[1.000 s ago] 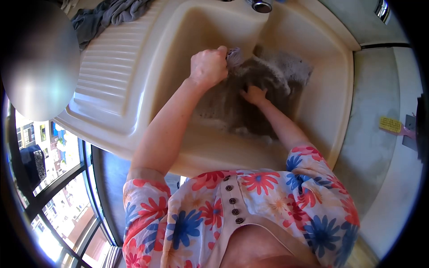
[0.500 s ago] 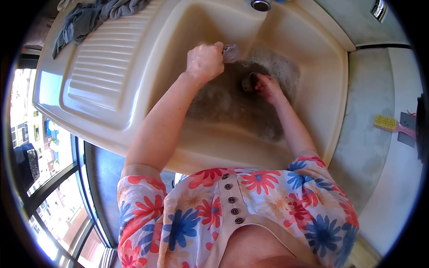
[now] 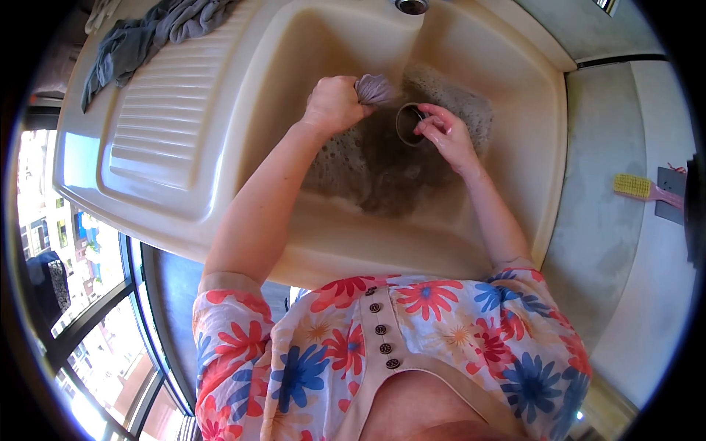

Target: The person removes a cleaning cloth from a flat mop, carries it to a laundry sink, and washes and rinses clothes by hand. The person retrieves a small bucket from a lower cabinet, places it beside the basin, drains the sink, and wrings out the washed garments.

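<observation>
Over the left part of the basin, my left hand is closed in a fist. A bunched greyish-purple cloth sticks out of it to the right. My right hand pinches the edge of a small round cup-like vessel between thumb and fingers. Its rim shows as a thin ring with a dark inside, just above the water; the lower part is hard to make out. Beneath both hands lies murky brown, foamy water in the beige sink.
A ribbed drainboard adjoins the sink on the left, with a wet grey cloth at its far edge. The tap spout hangs over the back. A yellow-bristled brush is at the right. Windows stand at the left.
My right hand has raised the cup-like vessel from the water and turned it so its rim shows. My left hand stays nearly in place, the cloth fanned out a little more.
</observation>
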The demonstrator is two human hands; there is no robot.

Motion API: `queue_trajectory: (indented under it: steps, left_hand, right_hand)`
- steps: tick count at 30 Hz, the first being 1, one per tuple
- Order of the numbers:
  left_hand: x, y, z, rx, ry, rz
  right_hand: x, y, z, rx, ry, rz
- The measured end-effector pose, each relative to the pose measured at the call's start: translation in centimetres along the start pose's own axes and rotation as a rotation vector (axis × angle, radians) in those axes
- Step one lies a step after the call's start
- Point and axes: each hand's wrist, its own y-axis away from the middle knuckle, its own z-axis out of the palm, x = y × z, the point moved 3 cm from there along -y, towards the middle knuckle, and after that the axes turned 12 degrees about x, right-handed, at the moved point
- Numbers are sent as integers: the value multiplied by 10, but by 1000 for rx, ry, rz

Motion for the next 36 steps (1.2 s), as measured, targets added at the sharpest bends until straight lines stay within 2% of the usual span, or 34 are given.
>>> queue_trajectory:
  steps: [2, 5, 9, 11, 15, 18, 20, 23, 30, 36]
  left_hand:
    - [5, 2, 2, -176, 254, -156]
    - [15, 7, 3, -324, 303, -175]
    - [5, 6, 7, -398, 383, -213]
    - [5, 5, 7, -415, 470, -225]
    - [0, 3, 7, -349, 696, -403]
    - [-4, 3, 4, -298, 856, -558]
    - [-6, 2, 1, -261, 962, -615]
    - [-10, 0, 1, -258, 995, -631]
    - [-11, 0, 4, -256, 1013, -663]
    - [-12, -1, 4, -207, 996, -629]
  right_hand:
    - [-5, 0, 7, -36, -11, -47]
    - [-12, -2, 19, -60, 12, -126]
    - [-35, -2, 26, -71, 54, -252]
    - [-43, -2, 27, -85, 43, -239]
    - [-51, -4, 27, -73, -138, -273]
    - [-60, -8, 15, 82, -126, -361]
    - [-45, -7, 8, 162, -91, -259]
    - [-38, 3, 11, 185, -22, -223]
    - [-54, 12, 27, 278, 290, -506]
    - [-57, 10, 30, 293, 422, -554]
